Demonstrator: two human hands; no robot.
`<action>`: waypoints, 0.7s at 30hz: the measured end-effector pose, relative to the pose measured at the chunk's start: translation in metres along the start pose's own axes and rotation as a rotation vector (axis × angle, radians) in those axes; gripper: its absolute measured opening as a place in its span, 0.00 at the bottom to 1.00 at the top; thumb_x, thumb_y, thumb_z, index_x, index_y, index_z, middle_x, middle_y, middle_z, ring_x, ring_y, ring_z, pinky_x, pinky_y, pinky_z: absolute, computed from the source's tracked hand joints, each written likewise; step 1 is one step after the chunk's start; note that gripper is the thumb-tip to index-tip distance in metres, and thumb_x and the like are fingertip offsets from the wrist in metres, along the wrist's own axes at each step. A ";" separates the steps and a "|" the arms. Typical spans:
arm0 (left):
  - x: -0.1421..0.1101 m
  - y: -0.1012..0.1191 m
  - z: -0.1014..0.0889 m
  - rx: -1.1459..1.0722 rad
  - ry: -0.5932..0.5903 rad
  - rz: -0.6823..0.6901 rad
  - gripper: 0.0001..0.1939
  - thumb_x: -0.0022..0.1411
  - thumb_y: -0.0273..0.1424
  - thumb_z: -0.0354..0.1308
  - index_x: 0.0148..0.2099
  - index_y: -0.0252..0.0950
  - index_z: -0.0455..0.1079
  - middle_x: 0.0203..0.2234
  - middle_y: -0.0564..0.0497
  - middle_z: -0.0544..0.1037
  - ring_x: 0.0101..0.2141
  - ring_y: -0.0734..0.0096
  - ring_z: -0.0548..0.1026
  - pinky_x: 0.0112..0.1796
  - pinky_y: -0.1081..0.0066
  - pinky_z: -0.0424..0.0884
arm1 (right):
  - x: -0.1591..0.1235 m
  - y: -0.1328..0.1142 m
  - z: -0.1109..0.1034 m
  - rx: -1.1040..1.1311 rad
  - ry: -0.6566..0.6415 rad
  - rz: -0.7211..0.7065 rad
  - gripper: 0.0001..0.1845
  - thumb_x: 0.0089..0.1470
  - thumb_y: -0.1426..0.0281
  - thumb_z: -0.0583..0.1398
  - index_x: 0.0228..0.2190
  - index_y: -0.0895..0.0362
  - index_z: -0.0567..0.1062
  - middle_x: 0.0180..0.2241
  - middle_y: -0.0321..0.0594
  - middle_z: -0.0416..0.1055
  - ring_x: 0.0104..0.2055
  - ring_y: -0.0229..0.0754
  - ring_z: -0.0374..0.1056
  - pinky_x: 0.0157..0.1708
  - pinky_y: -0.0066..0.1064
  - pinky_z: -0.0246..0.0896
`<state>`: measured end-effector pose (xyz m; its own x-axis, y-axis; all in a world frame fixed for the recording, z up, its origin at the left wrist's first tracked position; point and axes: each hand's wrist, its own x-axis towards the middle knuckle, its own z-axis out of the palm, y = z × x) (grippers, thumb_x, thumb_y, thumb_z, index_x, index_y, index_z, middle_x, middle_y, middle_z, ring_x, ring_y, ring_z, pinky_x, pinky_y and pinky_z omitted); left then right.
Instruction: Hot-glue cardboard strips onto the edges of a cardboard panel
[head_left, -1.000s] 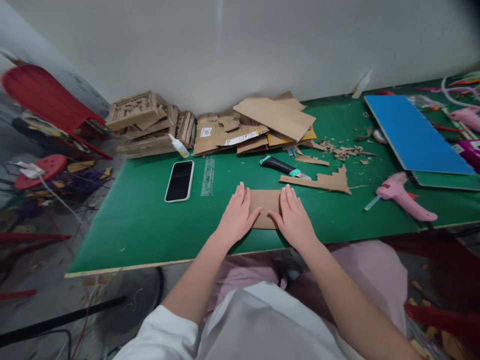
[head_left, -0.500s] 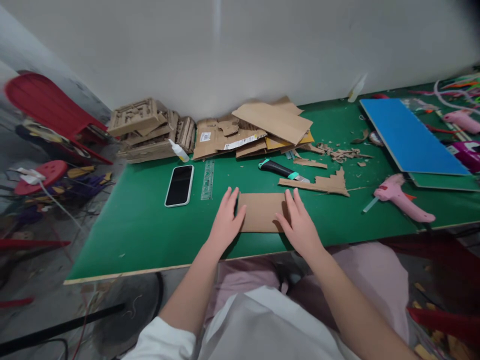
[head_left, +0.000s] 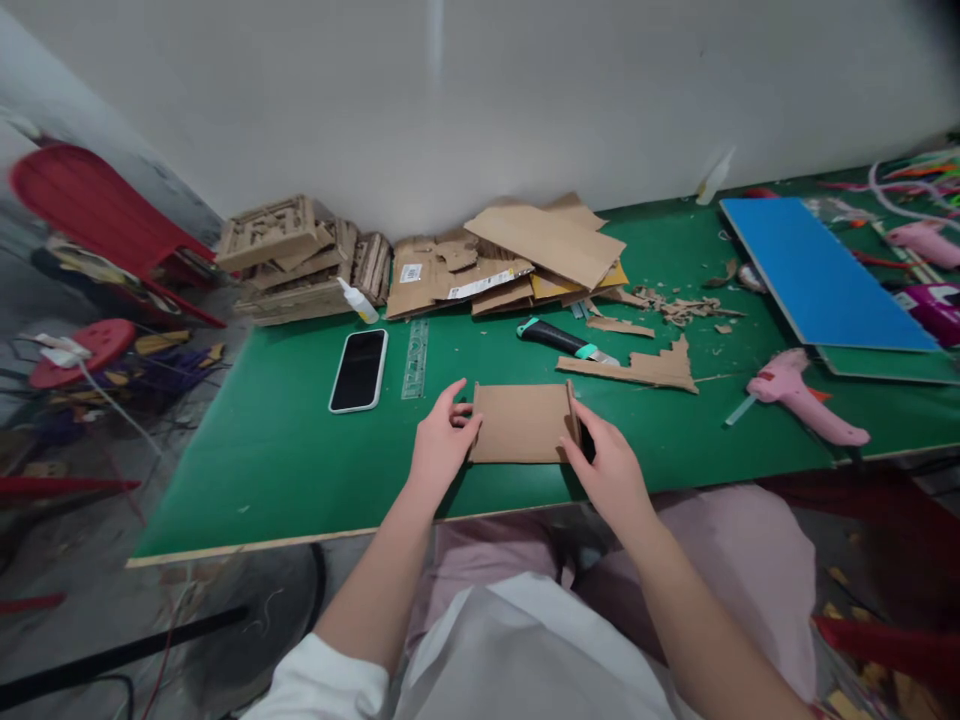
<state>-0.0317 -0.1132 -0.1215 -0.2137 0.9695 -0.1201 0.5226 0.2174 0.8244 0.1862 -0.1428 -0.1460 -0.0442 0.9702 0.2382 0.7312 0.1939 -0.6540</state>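
A rectangular piece of cardboard (head_left: pixel 521 424) lies on the green table in front of me, with narrow raised strips along its left and right ends. My left hand (head_left: pixel 439 442) closes on the left end, thumb on the near side and fingers curled at the edge. At the opposite end, my right hand (head_left: pixel 609 462) grips the edge with its thumb on top and fingers partly hidden behind the strip. Just beyond the piece lie a utility knife (head_left: pixel 559 338) with its blade out and a jagged cardboard scrap (head_left: pixel 652 368).
Left of the cardboard are a phone (head_left: pixel 360 370) and a clear ruler (head_left: pixel 415 360). Behind them stand a glue bottle (head_left: pixel 358 300), stacked cardboard pieces (head_left: pixel 289 270) and flat cardboard sheets (head_left: pixel 547 245). A pink glue gun (head_left: pixel 806 395) and a blue board (head_left: pixel 825 275) lie to the right.
Both hands have gone from lying flat over the cardboard's ends to gripping its edges. The end strips now stand up, and the left fingers have curled.
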 end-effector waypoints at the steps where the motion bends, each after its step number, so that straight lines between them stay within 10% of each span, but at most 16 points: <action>1: 0.000 0.000 -0.001 0.002 0.003 -0.004 0.29 0.52 0.29 0.58 0.58 0.37 0.59 0.35 0.50 0.77 0.28 0.77 0.73 0.37 0.73 0.70 | 0.000 0.000 0.001 0.007 0.006 -0.006 0.25 0.54 0.66 0.53 0.53 0.60 0.65 0.48 0.49 0.69 0.49 0.49 0.65 0.47 0.45 0.63; 21: 0.073 -0.004 -0.046 0.424 0.097 0.114 0.29 0.53 0.32 0.55 0.58 0.42 0.58 0.36 0.51 0.77 0.36 0.67 0.76 0.40 0.70 0.70 | 0.068 -0.025 0.035 0.113 -0.187 -0.125 0.26 0.52 0.70 0.55 0.54 0.59 0.64 0.55 0.49 0.62 0.60 0.47 0.54 0.57 0.44 0.53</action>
<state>-0.0869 -0.0482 -0.1080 -0.2014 0.9791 0.0273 0.8352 0.1571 0.5270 0.1408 -0.0771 -0.1386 -0.2620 0.9457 0.1924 0.6316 0.3187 -0.7067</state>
